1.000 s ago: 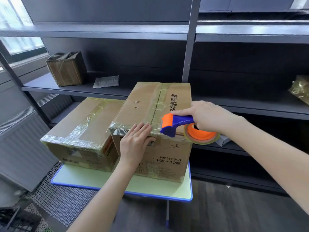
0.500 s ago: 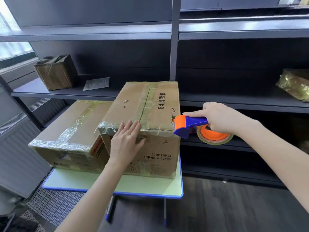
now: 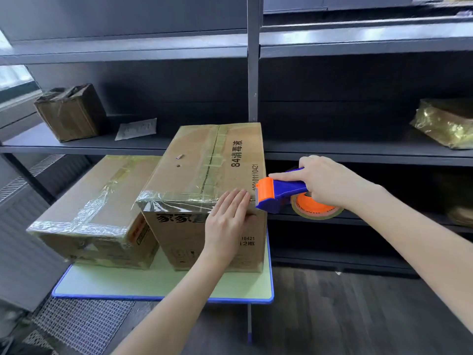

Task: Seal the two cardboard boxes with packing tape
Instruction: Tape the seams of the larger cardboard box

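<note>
Left hand [image 3: 227, 219] lies flat with straight fingers on the tall box's [image 3: 210, 175] near edge, pinning tape so it sticks, while the right hand [image 3: 325, 183] grips the tape gun [image 3: 279, 194] at that box's right corner, probably to cut, and the short box [image 3: 94, 198] sits just left of it.

Dark metal shelving [image 3: 253, 73], wood-plank floor [image 3: 332, 316], window [image 3: 15, 78] left.

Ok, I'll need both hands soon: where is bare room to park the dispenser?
Bare: the table's front strip, and the shelf between the post and the gold-wrapped bundle. Crowded: the table's back, filled by the low box and the tall box. The tape dispenser would probably fit either.
</note>
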The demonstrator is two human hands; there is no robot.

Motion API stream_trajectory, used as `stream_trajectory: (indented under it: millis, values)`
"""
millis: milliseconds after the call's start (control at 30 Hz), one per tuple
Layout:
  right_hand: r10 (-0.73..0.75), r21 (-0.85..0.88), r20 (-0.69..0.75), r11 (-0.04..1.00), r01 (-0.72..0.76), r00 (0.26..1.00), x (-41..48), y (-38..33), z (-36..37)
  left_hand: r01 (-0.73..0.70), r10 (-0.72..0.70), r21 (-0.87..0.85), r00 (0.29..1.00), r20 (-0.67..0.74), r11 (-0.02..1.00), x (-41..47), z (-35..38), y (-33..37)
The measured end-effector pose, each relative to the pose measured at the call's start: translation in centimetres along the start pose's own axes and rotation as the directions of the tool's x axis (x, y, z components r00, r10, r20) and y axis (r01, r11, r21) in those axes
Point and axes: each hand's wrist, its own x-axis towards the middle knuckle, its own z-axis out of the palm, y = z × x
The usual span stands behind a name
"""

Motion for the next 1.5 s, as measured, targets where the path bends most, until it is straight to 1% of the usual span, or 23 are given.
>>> stream_trajectory:
  millis: [67, 200, 333, 400, 500, 633, 767, 867, 1000, 1067, 1100, 1133, 1167, 1233, 1267, 1333, 1367, 1433, 1500]
  values:
    - [-0.018, 0.000, -0.001, 1.000, 0.018, 1.000, 0.1, 0.0, 0.0, 0.002, -0.002, -0.011, 1.000, -0.016, 1.000, 0.1, 0.0, -0.1]
    - [-0.013, 0.081, 0.034, 0.997, 0.010, 0.999, -0.5, 1.4, 0.1, -0.014, 0.013, -0.024, 0.999, -0.040, 1.000, -0.3, -0.3, -0.7]
    - [0.023, 0.128, 0.072, 0.991, -0.032, 0.997, -2.3, 3.8, 0.5, 0.010, -0.011, -0.022, 0.999, -0.031, 1.000, -0.5, -1.2, -3.0]
    - [0.013, 0.057, 0.057, 0.998, -0.017, 0.998, -2.5, 3.3, 1.1, 0.021, -0.020, -0.031, 1.000, 0.017, 0.999, -0.3, -1.4, -3.2]
    - [0.007, -0.021, 0.045, 1.000, -0.006, 0.999, -2.2, 2.0, 2.1, 0.081, -0.077, -0.028, 0.991, 0.106, 0.996, -0.2, -1.8, -2.1]
    - [-0.046, -0.094, 0.079, 0.994, 0.053, 0.996, -1.4, 1.3, 2.4, 0.142, -0.124, -0.070, 0.968, 0.219, 0.987, 0.4, -2.9, -0.8]
    - [-0.064, -0.093, 0.110, 0.993, 0.074, 0.992, -0.2, 0.0, 2.4, 0.156, -0.138, -0.041, 0.949, 0.282, 0.987, 1.6, -3.4, 0.4]
    - [-0.080, -0.074, 0.141, 0.993, 0.091, 0.987, 0.9, -1.0, 2.1, 0.200, -0.180, -0.031, 0.930, 0.321, 0.979, 2.0, -3.6, 0.8]
    - [-0.094, -0.078, 0.162, 0.991, 0.108, 0.982, 2.3, -1.7, 1.4, 0.228, -0.207, -0.023, 0.916, 0.343, 0.973, 2.1, -3.7, 1.1]
    - [-0.070, -0.125, 0.171, 0.988, 0.093, 0.983, 2.8, -2.0, 1.5, 0.235, -0.215, -0.015, 0.911, 0.351, 0.972, 2.4, -3.8, 1.1]
    - [-0.061, -0.187, 0.194, 0.978, 0.098, 0.979, 2.8, -2.3, 1.7, 0.240, -0.220, -0.010, 0.903, 0.369, 0.971, 2.6, -3.8, 1.1]
    - [-0.051, -0.242, 0.233, 0.964, 0.109, 0.971, 2.7, -2.6, 2.1, 0.249, -0.227, -0.006, 0.892, 0.391, 0.968, 2.8, -3.9, 1.1]
    - [-0.038, -0.258, 0.277, 0.960, 0.112, 0.960, 2.4, -2.9, 2.8, 0.258, -0.234, -0.002, 0.882, 0.409, 0.966, 3.0, -3.9, 1.1]
    - [0.002, -0.206, 0.324, 0.976, 0.069, 0.946, 1.9, -3.1, 3.9, 0.267, -0.245, 0.001, 0.881, 0.405, 0.964, 3.3, -3.8, 1.1]
    - [0.034, -0.183, 0.298, 0.983, 0.023, 0.954, 1.8, -2.9, 4.0, 0.274, -0.255, 0.005, 0.889, 0.379, 0.962, 3.3, -3.7, 1.3]
    - [0.139, -0.149, 0.192, 0.983, -0.111, 0.971, 2.1, -2.2, 4.0, 0.279, -0.270, 0.015, 0.916, 0.297, 0.960, 3.3, -3.1, 1.8]
    - [0.202, -0.143, 0.145, 0.973, -0.182, 0.969, 2.3, -2.0, 3.8, 0.274, -0.270, 0.021, 0.926, 0.262, 0.961, 3.2, -2.8, 2.0]
    - [0.315, -0.144, 0.055, 0.942, -0.304, 0.948, 2.6, -2.1, 3.4, 0.259, -0.262, 0.041, 0.937, 0.230, 0.965, 3.3, -2.2, 2.4]
    - [0.393, -0.084, -0.055, 0.914, -0.397, 0.918, 3.0, -2.3, 2.8, 0.232, -0.243, 0.076, 0.944, 0.221, 0.970, 3.5, -1.7, 2.7]
